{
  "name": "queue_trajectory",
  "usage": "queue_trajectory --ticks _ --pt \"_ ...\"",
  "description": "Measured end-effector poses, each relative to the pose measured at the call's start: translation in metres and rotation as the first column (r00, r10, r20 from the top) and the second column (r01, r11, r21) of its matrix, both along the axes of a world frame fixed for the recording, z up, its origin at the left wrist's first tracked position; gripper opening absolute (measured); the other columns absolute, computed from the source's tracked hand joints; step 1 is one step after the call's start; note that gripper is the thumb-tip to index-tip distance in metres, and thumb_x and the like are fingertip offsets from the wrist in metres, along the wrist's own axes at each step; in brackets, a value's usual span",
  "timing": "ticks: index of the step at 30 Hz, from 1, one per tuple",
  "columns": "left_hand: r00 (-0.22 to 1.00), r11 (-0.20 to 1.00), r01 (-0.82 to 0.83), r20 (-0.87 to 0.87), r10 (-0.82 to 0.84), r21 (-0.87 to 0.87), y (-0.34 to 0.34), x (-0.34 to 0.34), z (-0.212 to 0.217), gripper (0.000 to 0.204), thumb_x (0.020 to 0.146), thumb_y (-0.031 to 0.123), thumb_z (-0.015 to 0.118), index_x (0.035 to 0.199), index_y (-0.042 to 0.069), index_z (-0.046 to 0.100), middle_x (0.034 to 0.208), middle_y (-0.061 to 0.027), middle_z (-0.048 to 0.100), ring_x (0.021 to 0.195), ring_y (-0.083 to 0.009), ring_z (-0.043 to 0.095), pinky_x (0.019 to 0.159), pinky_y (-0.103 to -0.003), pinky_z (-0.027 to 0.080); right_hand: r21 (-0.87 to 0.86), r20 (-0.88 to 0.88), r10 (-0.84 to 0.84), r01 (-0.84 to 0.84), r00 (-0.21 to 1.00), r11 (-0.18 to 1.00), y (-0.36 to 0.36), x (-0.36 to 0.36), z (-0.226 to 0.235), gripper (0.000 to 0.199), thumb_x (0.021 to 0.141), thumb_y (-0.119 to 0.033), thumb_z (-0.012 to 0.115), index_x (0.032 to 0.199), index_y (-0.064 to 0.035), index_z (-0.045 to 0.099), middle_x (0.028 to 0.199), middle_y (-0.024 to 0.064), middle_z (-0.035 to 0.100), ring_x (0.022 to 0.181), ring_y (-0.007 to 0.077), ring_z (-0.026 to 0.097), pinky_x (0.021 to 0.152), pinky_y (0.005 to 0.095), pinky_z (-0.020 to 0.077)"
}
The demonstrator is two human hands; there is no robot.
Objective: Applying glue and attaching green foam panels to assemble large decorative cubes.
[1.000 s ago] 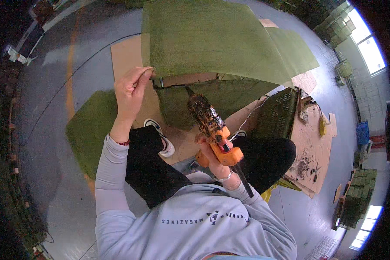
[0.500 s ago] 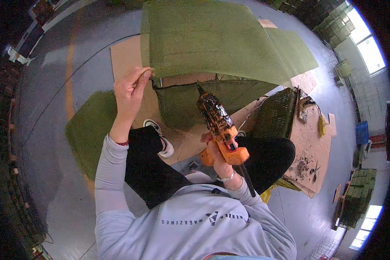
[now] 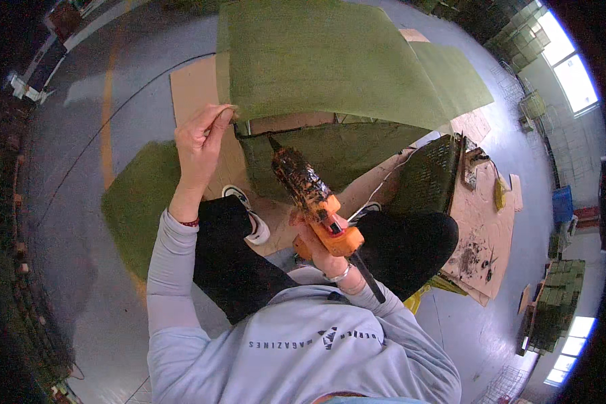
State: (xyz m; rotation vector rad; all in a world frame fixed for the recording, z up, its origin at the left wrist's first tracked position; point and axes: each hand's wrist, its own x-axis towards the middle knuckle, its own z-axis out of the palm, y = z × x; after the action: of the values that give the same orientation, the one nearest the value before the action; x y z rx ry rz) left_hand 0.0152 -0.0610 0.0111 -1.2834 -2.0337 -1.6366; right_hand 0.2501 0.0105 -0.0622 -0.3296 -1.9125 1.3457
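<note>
L hand (image 3: 202,138) pinches edge of green mat sheet (image 3: 316,60), lifted over cardboard frame (image 3: 283,124). R hand (image 3: 320,239), grip closed on orange glue gun (image 3: 310,192), nozzle near seam. Best: keep edge taut, nozzle close, fingers off hot glue.

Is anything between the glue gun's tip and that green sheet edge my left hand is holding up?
Nothing visible. The glue gun in the right hand points toward the green sheet edge pinched by the left hand; the gap between looks open.
</note>
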Motion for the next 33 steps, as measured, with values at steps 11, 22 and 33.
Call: queue_trajectory --ticks 11,22,33 --pt "1.0 1.0 -0.008 -0.022 0.008 0.012 0.001 0.005 0.006 0.009 0.083 0.007 0.058 0.086 -0.001 0.062 0.069 -0.0058 0.059 0.064 -0.0116 0.055 0.058 -0.022 0.042 -0.317 -0.023 0.018 -0.025 1.0 0.948 0.013 0.02 -0.013 0.016 0.084 -0.011 0.056 0.096 -0.0005 0.052 0.087 0.0065 0.057 0.08 0.0175 0.055 0.072 0.0308 0.0451" --pt "1.0 1.0 -0.009 -0.022 0.009 -0.002 0.0 0.006 0.008 0.01 0.083 0.007 0.057 0.086 -0.002 0.062 0.072 -0.0065 0.062 0.066 -0.0127 0.059 0.058 -0.023 0.044 -0.286 -0.041 -0.074 0.059 0.996 0.956 0.024 0.026 -0.022 0.015 0.078 -0.008 0.062 0.091 -0.0017 0.059 0.087 0.0058 0.061 0.078 0.0159 0.058 0.066 0.0292 0.0469" --pt "0.999 1.0 -0.024 -0.047 0.025 0.02 0.0 0.006 0.008 0.011 0.083 0.008 0.058 0.085 -0.001 0.063 0.071 -0.0064 0.06 0.064 -0.0119 0.056 0.057 -0.023 0.042 -0.374 -0.05 -0.034 0.013 0.998 0.928 0.007 0.012 -0.003 0.009 0.079 -0.012 0.063 0.08 -0.005 0.058 0.07 0.002 0.059 0.062 0.0134 0.055 0.054 0.0284 0.0447"
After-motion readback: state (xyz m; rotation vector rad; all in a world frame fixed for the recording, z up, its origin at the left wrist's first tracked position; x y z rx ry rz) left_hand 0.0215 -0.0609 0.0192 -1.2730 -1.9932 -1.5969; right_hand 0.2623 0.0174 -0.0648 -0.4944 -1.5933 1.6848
